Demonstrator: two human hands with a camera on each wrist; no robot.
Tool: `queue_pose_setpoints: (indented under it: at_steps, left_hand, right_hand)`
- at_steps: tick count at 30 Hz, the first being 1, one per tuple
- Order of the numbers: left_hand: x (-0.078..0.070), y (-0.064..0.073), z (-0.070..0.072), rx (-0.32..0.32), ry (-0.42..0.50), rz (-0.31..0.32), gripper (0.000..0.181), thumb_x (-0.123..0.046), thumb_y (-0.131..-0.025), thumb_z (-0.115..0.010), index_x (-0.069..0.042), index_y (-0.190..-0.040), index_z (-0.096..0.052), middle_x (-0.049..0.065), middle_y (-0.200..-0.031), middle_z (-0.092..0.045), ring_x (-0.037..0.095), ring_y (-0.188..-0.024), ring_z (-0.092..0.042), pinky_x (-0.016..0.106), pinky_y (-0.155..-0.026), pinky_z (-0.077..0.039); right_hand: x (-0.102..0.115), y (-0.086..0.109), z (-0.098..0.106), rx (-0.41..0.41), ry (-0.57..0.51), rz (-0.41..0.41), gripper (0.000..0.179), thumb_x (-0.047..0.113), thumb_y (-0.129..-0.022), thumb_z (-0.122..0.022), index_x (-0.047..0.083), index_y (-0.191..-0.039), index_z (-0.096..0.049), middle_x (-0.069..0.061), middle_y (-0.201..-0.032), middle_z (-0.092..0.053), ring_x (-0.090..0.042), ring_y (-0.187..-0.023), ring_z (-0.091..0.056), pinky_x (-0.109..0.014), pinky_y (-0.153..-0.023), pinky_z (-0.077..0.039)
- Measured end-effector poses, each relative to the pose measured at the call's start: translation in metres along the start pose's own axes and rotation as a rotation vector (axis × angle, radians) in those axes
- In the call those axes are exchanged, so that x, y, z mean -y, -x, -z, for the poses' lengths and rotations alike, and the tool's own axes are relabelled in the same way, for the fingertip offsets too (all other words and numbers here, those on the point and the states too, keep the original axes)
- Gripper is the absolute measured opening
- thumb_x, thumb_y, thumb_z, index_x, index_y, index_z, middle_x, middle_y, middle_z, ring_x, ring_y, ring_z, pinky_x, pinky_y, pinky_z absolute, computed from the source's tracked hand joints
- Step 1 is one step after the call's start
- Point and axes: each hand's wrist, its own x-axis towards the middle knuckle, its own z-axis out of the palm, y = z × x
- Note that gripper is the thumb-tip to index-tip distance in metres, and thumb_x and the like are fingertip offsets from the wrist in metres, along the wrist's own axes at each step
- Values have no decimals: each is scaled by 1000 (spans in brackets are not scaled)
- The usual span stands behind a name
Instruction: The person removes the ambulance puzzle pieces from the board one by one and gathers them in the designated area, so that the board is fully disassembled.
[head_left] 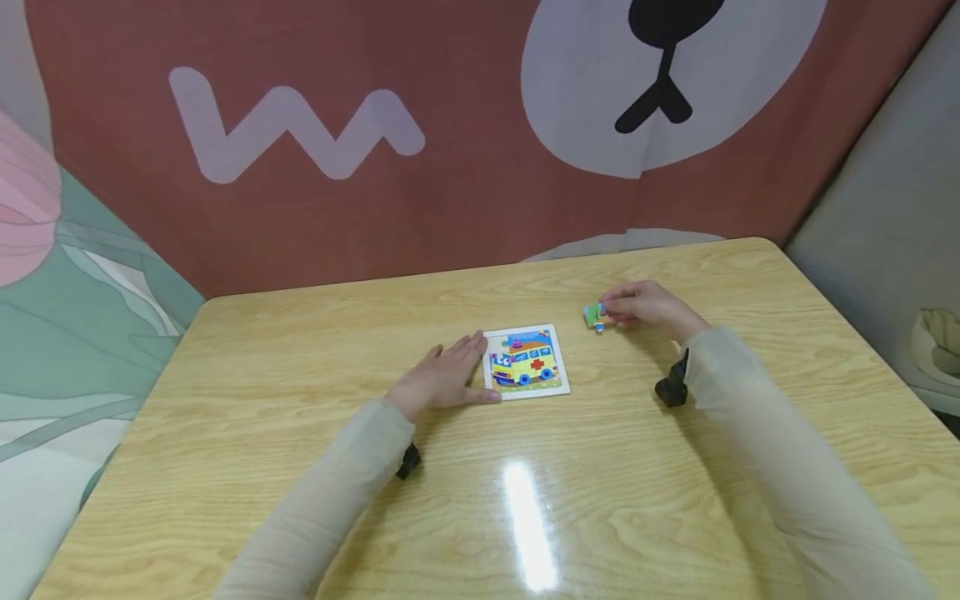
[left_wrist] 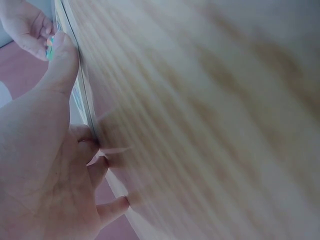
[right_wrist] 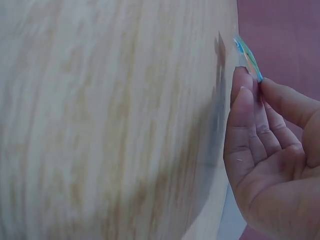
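Observation:
A square jigsaw puzzle in a white frame (head_left: 563, 368) lies flat on the table, its picture a yellow ambulance (head_left: 528, 364) with a red cross. My left hand (head_left: 444, 377) rests against the frame's left side, fingers extended along the edge and thumb at the near left corner. To the right of the puzzle, my right hand (head_left: 651, 307) pinches a small green, blue and orange puzzle piece (head_left: 594, 317) between thumb and fingers. The right wrist view shows this piece (right_wrist: 248, 57) edge-on, held just above the wood. In the left wrist view, the left thumb (left_wrist: 62, 65) partly covers the frame.
The light wood table (head_left: 300, 350) reflects a bright strip of light in front of the puzzle. Behind it hangs a reddish-brown cloth (head_left: 465, 200) with a bear-like muzzle print. A grey surface (head_left: 877, 183) stands at the right.

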Motion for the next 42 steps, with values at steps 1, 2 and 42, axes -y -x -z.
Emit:
queue_pose_setpoints:
  at_steps: [1, 2, 42]
  left_hand:
    - [0, 0, 0, 2, 2, 2, 96, -67, -88, -47, -14, -155, -2, 0, -163, 5, 18, -151, -1, 50, -122, -7]
    - [0, 0, 1, 5, 3, 2, 96, -67, -88, -46, -14, -155, -2, 0, -163, 5, 18, -151, 0, 50, -122, -7]
    - [0, 2, 2, 0, -9, -9, 96, -66, -88, -47, -13, -155, -1, 2, -162, 5, 21, -151, -1, 52, -122, -8]
  right_hand:
    - [0, 0, 0, 0, 0, 1, 42, 14, -101, -46, -10, -135, -44, 14, -90, -62, 6, -76, -59, -13, -73, -52]
    - [1, 1, -1, 1, 0, 0, 42, 13, -101, -45, -10, -135, -44, 13, -90, -62, 6, -76, -60, -13, -73, -52]
    - [10, 4, -9, -68, 88, 51, 41, 16, -98, -53, -10, -129, -50, 3, -93, -70, 1, -75, -61, -19, -72, -52]
